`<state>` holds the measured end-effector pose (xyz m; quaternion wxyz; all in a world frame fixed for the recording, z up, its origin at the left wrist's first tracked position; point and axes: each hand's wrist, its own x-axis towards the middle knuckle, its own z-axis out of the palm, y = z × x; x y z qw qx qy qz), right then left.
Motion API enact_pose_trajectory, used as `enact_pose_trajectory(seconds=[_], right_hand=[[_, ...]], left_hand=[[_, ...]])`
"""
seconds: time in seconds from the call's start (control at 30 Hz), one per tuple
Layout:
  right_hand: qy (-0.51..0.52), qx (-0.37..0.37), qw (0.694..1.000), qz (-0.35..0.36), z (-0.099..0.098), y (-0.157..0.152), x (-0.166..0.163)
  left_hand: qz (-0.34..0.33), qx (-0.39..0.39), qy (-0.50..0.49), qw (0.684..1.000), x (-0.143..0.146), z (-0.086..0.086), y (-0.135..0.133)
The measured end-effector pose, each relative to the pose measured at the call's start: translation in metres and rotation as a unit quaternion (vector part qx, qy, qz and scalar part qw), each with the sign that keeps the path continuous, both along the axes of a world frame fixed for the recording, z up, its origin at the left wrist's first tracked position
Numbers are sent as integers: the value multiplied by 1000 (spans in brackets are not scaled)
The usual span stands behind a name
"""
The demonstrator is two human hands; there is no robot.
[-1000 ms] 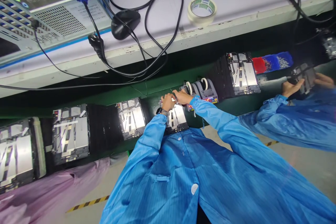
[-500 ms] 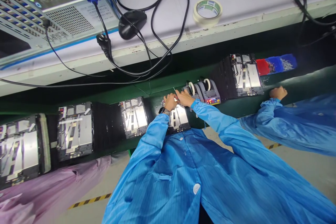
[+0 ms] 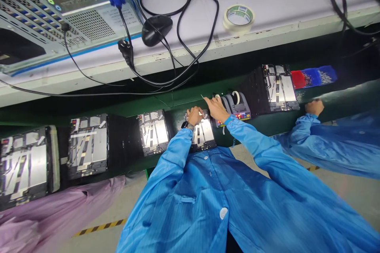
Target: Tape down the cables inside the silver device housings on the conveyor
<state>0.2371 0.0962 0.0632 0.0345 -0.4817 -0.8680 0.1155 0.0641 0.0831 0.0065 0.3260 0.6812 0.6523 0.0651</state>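
Glossy blue cloth smock, smooth bright metal panels, matt black plastic mouse, perforated steel computer case

Tape dispensers just beside the right hand block its rightward path.

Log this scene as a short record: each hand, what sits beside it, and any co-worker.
left hand: the left hand, wearing a wristwatch, is over the top edge of an opened tablet-like unit; what it grips is too small to tell
right hand: the right hand is beside the left, with a thin pointed strip just past its fingertips
beside hands: two tape dispensers on a green conveyor
co-worker: a person's hand in a blue sleeve, to the right
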Motion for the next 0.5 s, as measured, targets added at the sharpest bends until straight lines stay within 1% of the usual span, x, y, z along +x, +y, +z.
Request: enact_pose_trajectory(seconds=[0.1, 0.2, 0.27, 0.3, 0.4, 0.5], right_hand=[[44, -8, 999, -15, -6, -32, 3], [74, -18, 994, -72, -19, -50, 1], [84, -22, 990, -113, -27, -49, -1], [86, -25, 988, -122, -30, -47, -3], [86, -43, 988, -125, -35, -37, -7], [78, -54, 988, -122, -35, -30, -12]], left_hand=[[0, -6, -5, 1000, 0, 2, 1], [-1, -5, -10, 1000, 0, 1, 2], [-2, -3, -10, 1000, 0, 1, 1], [0, -2, -9, 1000, 1, 1, 1], [4, -5, -7, 1000, 1, 1, -1], [4, -11, -4, 1000, 1, 3, -2]])
